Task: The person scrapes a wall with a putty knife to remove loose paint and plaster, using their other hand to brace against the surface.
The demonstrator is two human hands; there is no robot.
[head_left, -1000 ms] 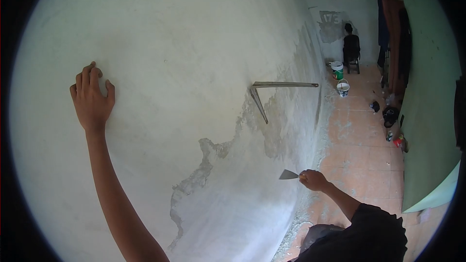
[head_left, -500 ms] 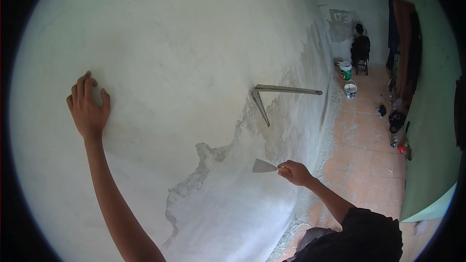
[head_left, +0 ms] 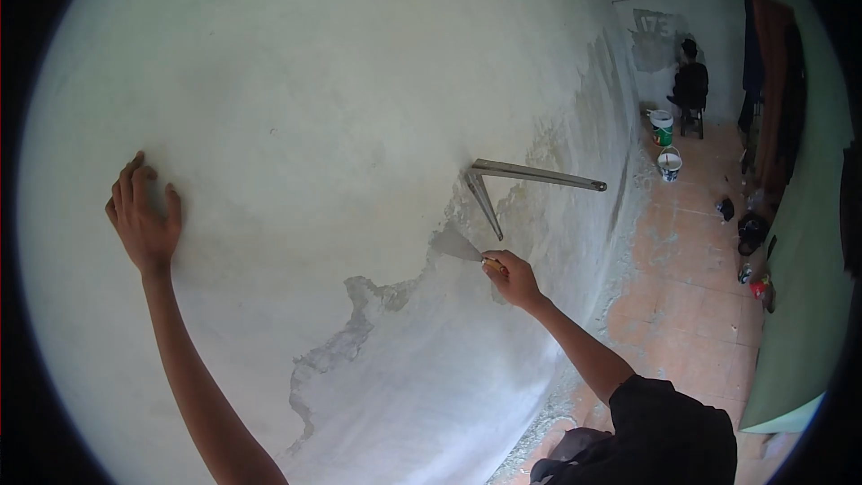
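I'm watching the right hand (head_left: pixel 514 280) gripping a scraper (head_left: pixel 456 247) by its yellowish handle, fingers curling closed around it. The blade is pointing up and left and meeting the wall (head_left: pixel 314 81) just below the bracket (head_left: pixel 530 175). That's right at the ragged edge (head_left: pixel 359 301) where rough grey plaster is giving way to the smooth pale coat.

The left hand (head_left: pixel 142 220) is pressing flat on the wall well off to the left, fingers spread wide and holding nothing, with the arm reaching up from below.

I'm judging the scraper as light: a thin blade that looks like steel, likely with some spring in it, on a short stiff handle. The handle is the place to hold it, and most of it is hiding inside the fist. The blade edge is thin, so I'm wanting fingers well back from it. I can't tell whether the blade is carrying any filler; if it is, the grip may be getting slick.

The wall itself is rigid, but that flaking edge is looking brittle, likely crumbling under a steep angle. The bracket's slanted strut is sitting just beside the blade, crowding it.

Far down the floor (head_left: pixel 682 278), another person (head_left: pixel 691 81) is sitting by the end wall with two buckets (head_left: pixel 662 126) beside them.
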